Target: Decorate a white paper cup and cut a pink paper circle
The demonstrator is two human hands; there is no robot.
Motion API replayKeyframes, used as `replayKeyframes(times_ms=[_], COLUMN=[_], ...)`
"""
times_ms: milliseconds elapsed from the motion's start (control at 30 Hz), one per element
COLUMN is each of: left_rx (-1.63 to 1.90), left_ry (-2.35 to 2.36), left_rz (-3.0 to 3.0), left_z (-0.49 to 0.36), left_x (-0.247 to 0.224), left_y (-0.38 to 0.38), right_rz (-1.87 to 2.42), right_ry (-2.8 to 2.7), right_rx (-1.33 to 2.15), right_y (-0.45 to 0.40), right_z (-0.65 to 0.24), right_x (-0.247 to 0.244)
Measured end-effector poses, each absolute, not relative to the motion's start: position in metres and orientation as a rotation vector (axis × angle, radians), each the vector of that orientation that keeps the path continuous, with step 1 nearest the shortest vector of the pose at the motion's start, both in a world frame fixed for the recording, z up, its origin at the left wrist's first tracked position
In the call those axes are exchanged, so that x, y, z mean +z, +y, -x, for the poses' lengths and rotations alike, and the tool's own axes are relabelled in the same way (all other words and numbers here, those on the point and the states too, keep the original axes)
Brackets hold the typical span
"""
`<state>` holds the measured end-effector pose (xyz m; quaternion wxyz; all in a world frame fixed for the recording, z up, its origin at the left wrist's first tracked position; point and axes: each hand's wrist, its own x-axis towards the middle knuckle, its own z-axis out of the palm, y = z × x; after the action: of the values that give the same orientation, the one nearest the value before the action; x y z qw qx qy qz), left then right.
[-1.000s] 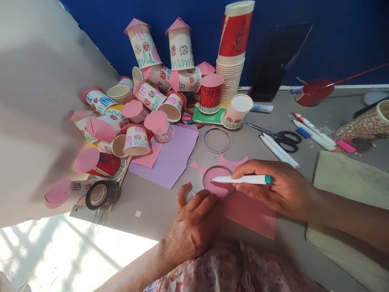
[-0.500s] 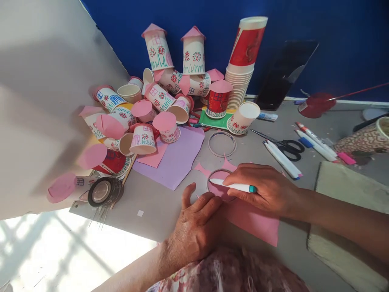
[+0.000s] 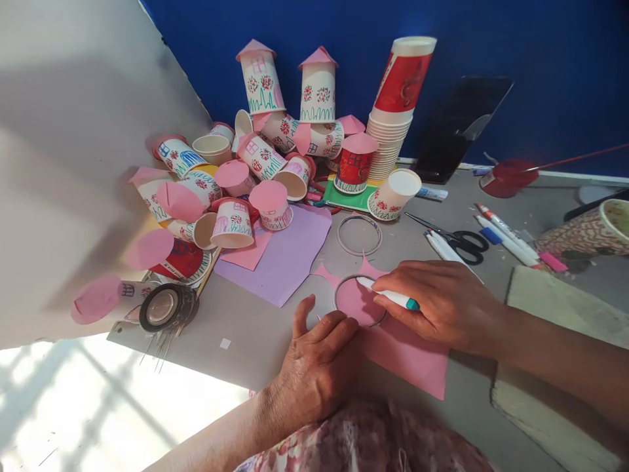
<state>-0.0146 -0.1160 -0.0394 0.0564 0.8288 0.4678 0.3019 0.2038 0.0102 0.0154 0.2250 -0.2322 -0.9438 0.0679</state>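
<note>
A pink sheet of paper (image 3: pixel 410 357) with curved cut-outs along its far edge lies near the table's front. On it rests a thin metal ring (image 3: pixel 335 300). My left hand (image 3: pixel 322 360) presses at the ring's near edge, its thumb raised and its other fingers bent. My right hand (image 3: pixel 437 301) grips a white marker (image 3: pixel 393 296) with a teal end, its tip at the far edge of the ring. A second ring (image 3: pixel 360 254) lies just beyond. Whether a line is drawn on the paper is too small to tell.
Decorated paper cups (image 3: pixel 233 224) with pink tops are heaped at the back left, beside a tall cup stack (image 3: pixel 390 131). Purple paper (image 3: pixel 275 275), black tape (image 3: pixel 160 308), scissors (image 3: pixel 466 246), markers (image 3: pixel 508 239) and a pale cloth (image 3: pixel 545 328) lie around.
My right hand has moved the marker tip from the ring's left side to its far side, toward the right. My left hand keeps its place. The view has shifted slightly.
</note>
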Motion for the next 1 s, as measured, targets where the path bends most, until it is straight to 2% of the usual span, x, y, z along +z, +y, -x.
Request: replayKeyframes(times_ms=[167, 433, 700, 1000], left_rx=[0.899, 0.894, 0.872, 0.784], left_ry=[1.394, 1.391, 1.421, 1.574], left_rz=[-2.502, -2.535, -2.56, -2.541], left_z=[0.015, 0.017, 0.016, 0.015], left_x=[-0.037, -0.041, -0.044, -0.048], left_y=[-0.115, -0.115, -0.116, -0.118], right_rz=[0.687, 0.969, 1.144, 1.103], right_ry=[-2.656, -2.822, -2.882, -2.521], right_rx=[0.041, 0.184, 0.649, 1.367], right_y=[0.009, 0.017, 0.029, 0.039], right_z=[-0.202, -0.193, -0.182, -0.177], right_x=[0.029, 0.039, 0.045, 0.042])
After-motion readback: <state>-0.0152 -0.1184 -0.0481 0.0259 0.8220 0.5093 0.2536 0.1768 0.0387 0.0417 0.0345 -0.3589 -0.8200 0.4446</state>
